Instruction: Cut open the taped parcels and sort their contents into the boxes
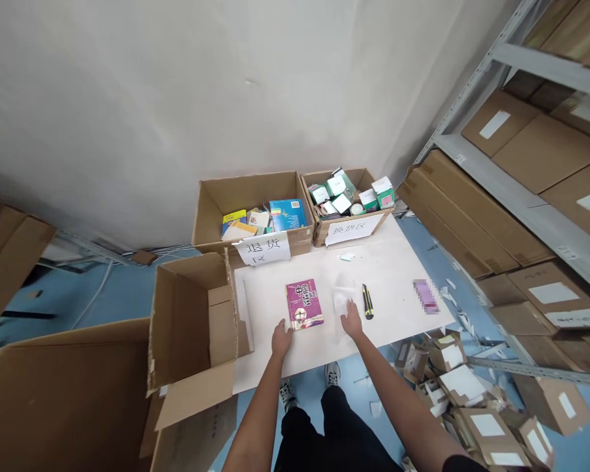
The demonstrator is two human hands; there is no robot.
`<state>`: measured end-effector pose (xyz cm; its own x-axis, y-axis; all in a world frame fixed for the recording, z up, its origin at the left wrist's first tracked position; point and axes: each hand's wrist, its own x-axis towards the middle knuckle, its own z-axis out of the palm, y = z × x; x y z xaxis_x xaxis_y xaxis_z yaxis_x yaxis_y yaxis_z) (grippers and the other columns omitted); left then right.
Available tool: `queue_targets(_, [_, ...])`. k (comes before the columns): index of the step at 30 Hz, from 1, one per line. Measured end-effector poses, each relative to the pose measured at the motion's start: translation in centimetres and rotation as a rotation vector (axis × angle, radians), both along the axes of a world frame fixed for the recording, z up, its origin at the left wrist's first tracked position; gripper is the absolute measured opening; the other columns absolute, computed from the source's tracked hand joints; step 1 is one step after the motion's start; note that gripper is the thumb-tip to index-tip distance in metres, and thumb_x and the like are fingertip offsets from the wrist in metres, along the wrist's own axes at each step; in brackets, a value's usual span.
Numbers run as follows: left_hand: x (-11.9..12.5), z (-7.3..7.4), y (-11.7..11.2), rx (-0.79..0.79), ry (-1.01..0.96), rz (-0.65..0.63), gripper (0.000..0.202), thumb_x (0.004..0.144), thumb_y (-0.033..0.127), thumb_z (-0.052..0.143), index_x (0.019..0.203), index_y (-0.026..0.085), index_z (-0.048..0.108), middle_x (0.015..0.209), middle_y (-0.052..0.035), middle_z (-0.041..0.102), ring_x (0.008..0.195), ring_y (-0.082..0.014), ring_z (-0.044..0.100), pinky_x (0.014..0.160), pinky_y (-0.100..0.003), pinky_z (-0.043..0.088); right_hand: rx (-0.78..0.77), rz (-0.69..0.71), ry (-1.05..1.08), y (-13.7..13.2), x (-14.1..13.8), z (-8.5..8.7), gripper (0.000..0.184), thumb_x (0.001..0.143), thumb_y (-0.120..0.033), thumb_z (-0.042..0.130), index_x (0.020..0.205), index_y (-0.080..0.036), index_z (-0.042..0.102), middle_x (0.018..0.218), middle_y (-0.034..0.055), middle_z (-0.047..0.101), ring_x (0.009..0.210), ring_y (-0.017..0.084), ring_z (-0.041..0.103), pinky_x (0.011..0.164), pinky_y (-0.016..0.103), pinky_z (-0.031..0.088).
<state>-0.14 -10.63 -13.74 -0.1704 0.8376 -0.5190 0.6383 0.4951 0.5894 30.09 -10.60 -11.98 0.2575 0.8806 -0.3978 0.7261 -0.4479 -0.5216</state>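
Observation:
A purple book point(305, 304) with a cartoon figure and large Chinese characters lies flat on the white table. My left hand point(281, 339) is beside its lower left corner, fingers apart, gripping nothing that I can see. To the right of the book lies a translucent plastic bag point(343, 288). My right hand point(351, 321) is on the bag's lower part, with thumb and fingers closed on the film. Just right of that hand rests a black and yellow utility knife point(368, 301).
Two cardboard boxes with handwritten paper signs stand at the back: one holds books point(288, 215), the other small green-and-white boxes point(337, 185). An open carton point(187, 321) is at the left. A blurred purple item point(425, 296) lies right. Shelving point(521, 190) and discarded cartons point(486, 423) flank the table point(393, 262).

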Motion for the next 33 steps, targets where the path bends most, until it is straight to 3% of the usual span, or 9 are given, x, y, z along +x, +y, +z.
queue_targets(5, [3.6,-1.4,3.9,-0.086,-0.005,0.106,0.048,0.078,0.037,0.073,0.119,0.014,0.062,0.122,-0.0207,0.071,0.112,-0.0361,0.069,0.088,-0.04,0.052,-0.194,-0.3,-0.077,-1.2,5.9,0.2,0.098,0.082,-0.038,0.057,0.16,0.011,0.022,0.164,0.0374,0.028,0.153,0.046,0.033,0.119,0.058,0.035])
queue_targets(10, [4.8,-2.0,4.6,-0.118,-0.035,0.22,0.047,0.071,0.028,0.077,0.113,0.016,0.06,0.114,-0.0172,0.072,0.109,-0.0359,0.07,0.082,-0.039,0.052,0.158,-0.509,-0.038,-2.1,6.5,1.2,0.109,0.082,-0.041,0.055,0.164,0.005,0.0,0.171,0.0319,0.011,0.158,0.046,0.02,0.124,0.059,0.028])
queue_targets(14, [4.9,0.2,4.1,-0.078,-0.173,0.275,0.036,0.071,0.027,0.077,0.102,0.021,0.06,0.102,-0.0088,0.075,0.1,-0.0279,0.074,0.077,-0.032,0.054,0.416,-0.32,-0.178,-2.4,5.8,4.7,0.104,0.086,-0.036,0.053,0.168,-0.009,-0.004,0.176,0.0187,-0.003,0.161,0.043,0.003,0.126,0.063,0.018])
queue_targets(16, [4.9,2.2,3.9,-0.036,-0.26,0.288,0.035,0.071,0.027,0.077,0.102,0.022,0.059,0.101,-0.0067,0.075,0.094,-0.0244,0.074,0.074,-0.03,0.054,0.488,-0.178,-0.211,-1.9,5.4,6.5,0.091,0.089,-0.033,0.051,0.17,-0.016,0.011,0.177,0.0131,-0.001,0.161,0.042,0.0,0.125,0.067,0.012])
queue_targets(19, [4.8,5.7,3.5,0.042,-0.37,0.277,0.036,0.07,0.029,0.077,0.101,0.022,0.059,0.103,-0.0052,0.073,0.09,-0.0214,0.074,0.07,-0.028,0.056,0.475,-0.012,-0.042,0.0,4.0,7.9,0.075,0.09,-0.032,0.052,0.163,-0.021,0.037,0.174,0.0121,0.022,0.161,0.038,0.013,0.127,0.063,0.017])
queue_targets(22, [4.5,9.9,3.1,0.121,-0.507,0.231,0.04,0.068,0.036,0.079,0.101,0.023,0.06,0.107,-0.0049,0.073,0.086,-0.0202,0.073,0.066,-0.028,0.056,0.373,0.122,0.275,2.6,1.7,8.6,0.075,0.087,-0.036,0.059,0.159,-0.024,0.043,0.163,0.0124,0.043,0.155,0.033,0.032,0.126,0.054,0.03])
queue_targets(25, [3.6,15.1,2.7,0.218,-0.717,0.13,0.05,0.067,0.044,0.084,0.106,0.022,0.06,0.118,-0.0071,0.071,0.087,-0.0201,0.072,0.066,-0.028,0.055,0.253,0.123,0.629,5.0,-0.6,10.7,0.083,0.083,-0.047,0.07,0.158,-0.027,0.043,0.153,0.0139,0.055,0.142,0.034,0.052,0.116,0.055,0.043])
queue_targets(29, [1.6,23.0,2.0,0.342,-0.874,-0.008,0.063,0.074,0.044,0.086,0.127,0.027,0.057,0.13,-0.0085,0.066,0.097,-0.0209,0.071,0.072,-0.028,0.056,0.181,0.138,1.144,7.4,-1.8,17.1,0.086,0.07,-0.053,0.087,0.145,-0.025,0.055,0.107,0.0089,0.076,0.102,0.03,0.074,0.096,0.051,0.057])
queue_targets(33, [-1.0,29.8,1.9,0.383,-0.941,-0.114,0.091,0.077,0.043,0.087,0.154,0.036,0.038,0.133,-0.0105,0.064,0.108,-0.0254,0.07,0.08,-0.033,0.058,0.239,0.252,1.257,8.0,-2.1,24.9,0.068,0.066,-0.049,0.093,0.123,-0.023,0.065,0.091,0.0028,0.076,0.092,0.026,0.075,0.09,0.045,0.058])
